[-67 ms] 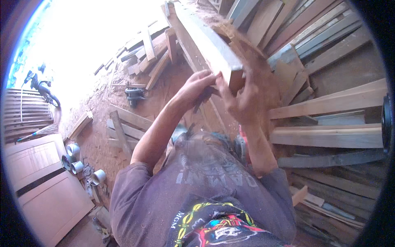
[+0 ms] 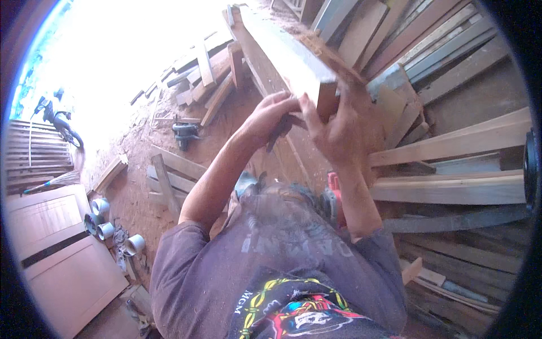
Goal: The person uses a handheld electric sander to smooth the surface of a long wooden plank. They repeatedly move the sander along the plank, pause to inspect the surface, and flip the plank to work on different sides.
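A long, pale wooden beam (image 2: 285, 53) runs from the far middle toward me, its near end face (image 2: 326, 100) turned my way. Around that end is my right hand (image 2: 339, 130), thumb on the left of it and blurred fingers on the right. My left hand (image 2: 274, 116) is closed at the beam's left edge, its fingertips close to my right thumb. A small dark thing (image 2: 272, 141) shows beneath the left hand; its kind is hidden. Under the beam lies a wider brown plank (image 2: 257, 62).
Stacked planks (image 2: 451, 186) fill the right side. A red tool (image 2: 333, 183) sits by my right forearm. Left lie offcuts (image 2: 175, 169), a dark power tool (image 2: 185, 134), white cylinders (image 2: 134, 244) and door panels (image 2: 76, 282). A motorcycle (image 2: 56, 118) stands far left.
The beam's near end has shifted slightly up and to the right in view. My right hand has moved slightly right with it; my left hand stays nearly in place.
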Motion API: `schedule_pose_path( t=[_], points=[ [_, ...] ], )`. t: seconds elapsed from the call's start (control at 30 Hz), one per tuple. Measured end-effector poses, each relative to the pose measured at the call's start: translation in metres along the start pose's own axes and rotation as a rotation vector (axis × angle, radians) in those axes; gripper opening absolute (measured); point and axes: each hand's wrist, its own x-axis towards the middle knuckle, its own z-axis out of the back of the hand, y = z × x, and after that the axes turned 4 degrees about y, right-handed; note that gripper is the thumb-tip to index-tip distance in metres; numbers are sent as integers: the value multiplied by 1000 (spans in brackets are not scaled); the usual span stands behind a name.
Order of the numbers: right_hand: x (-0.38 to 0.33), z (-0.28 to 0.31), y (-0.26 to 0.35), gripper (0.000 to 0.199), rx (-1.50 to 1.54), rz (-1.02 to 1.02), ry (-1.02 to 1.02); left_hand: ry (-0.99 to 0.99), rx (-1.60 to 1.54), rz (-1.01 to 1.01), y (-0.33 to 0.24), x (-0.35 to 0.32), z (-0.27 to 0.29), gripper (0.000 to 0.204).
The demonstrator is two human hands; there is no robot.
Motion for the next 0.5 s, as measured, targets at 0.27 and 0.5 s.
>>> schedule_pose_path(
  t=[0.27, 0.5],
  points=[
    [71, -10, 2, 56, 92, 96, -90, -93, 5, -106, -70, 6, -17, 49],
    [68, -9, 15, 58, 76, 39, -56, -143, -32, -81, -67, 4, -17, 51]
  ],
)
